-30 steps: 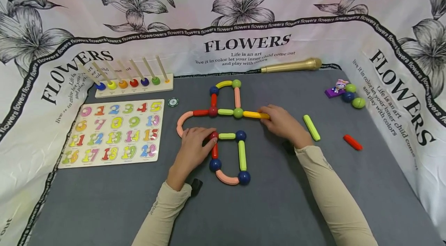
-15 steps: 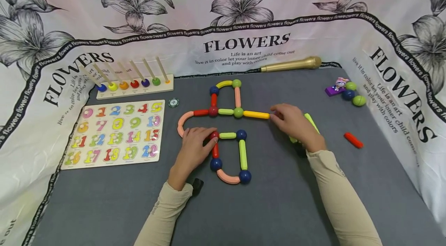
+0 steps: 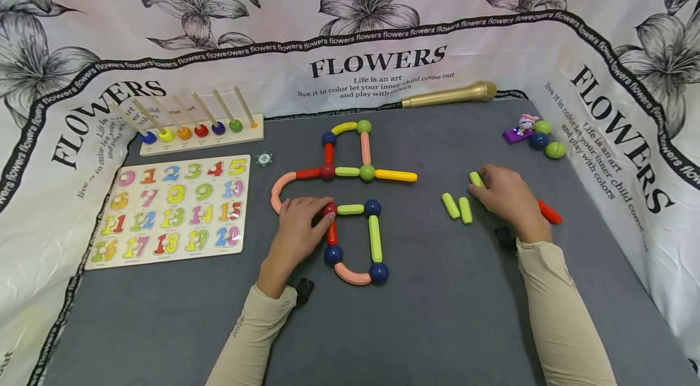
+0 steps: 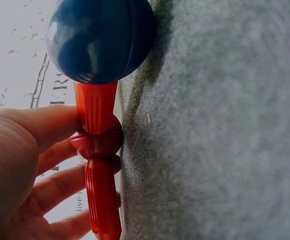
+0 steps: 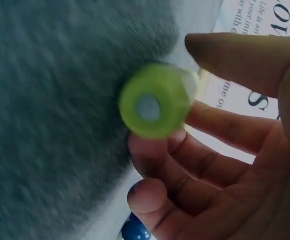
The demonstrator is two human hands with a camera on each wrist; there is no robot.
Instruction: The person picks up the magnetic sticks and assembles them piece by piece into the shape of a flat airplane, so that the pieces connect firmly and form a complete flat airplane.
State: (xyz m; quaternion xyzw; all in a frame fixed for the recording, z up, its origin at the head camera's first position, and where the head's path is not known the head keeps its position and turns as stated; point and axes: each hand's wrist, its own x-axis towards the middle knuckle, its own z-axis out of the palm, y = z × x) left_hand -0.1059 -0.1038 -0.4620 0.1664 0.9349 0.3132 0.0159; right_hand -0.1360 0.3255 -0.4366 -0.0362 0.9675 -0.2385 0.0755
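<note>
My left hand [image 3: 299, 219] pinches a red ball [image 3: 330, 208] at the upper left corner of the lower loop of magnetic sticks and balls. In the left wrist view the thumb lies by that red ball [image 4: 99, 145], between two red sticks, with a big blue ball [image 4: 102, 40] above. My right hand [image 3: 505, 194] is over a light green stick [image 3: 476, 179] lying on the table. Seen from the right wrist, fingers lie against the green stick [image 5: 157, 125] while the thumb stands apart from it. Left of this hand lie two short green sticks [image 3: 465, 210].
A yellow stick [image 3: 396, 176] juts right from the upper loop. A red stick [image 3: 549, 212] lies beyond my right hand. At left are a number board [image 3: 169, 213] and a peg stand [image 3: 202, 141]. Loose balls [image 3: 555, 150] and a gold microphone [image 3: 448, 95] are behind.
My right hand has let go of the yellow stick and moved right to the green stick, uncovering two short green sticks. The left hand stays on the red ball.
</note>
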